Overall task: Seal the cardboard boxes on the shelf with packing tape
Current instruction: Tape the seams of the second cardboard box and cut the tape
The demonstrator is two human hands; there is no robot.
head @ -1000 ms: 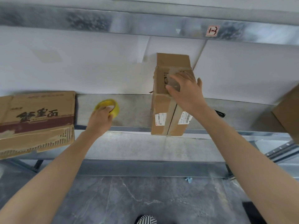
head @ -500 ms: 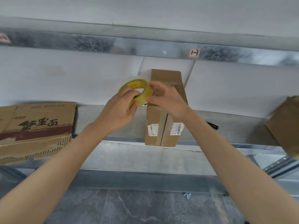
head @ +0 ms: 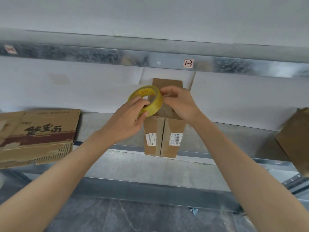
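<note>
While left hand (head: 127, 121) grips tape roll (head: 146, 100), right hand (head: 179, 104) pinching its edge

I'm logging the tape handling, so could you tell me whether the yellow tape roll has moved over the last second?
Yes. The tape roll went from left of the upright cardboard box, low by the shelf, up and rightward to the box's top.

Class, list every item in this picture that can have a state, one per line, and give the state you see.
tape roll: held up in front of the middle box, partly used
left hand: gripping the tape roll
right hand: pinching at the roll's edge
middle box: upright on the shelf, front seam already taped
printed box: lying flat at left, front edge torn
right box: tilted, cut off by the frame
</note>
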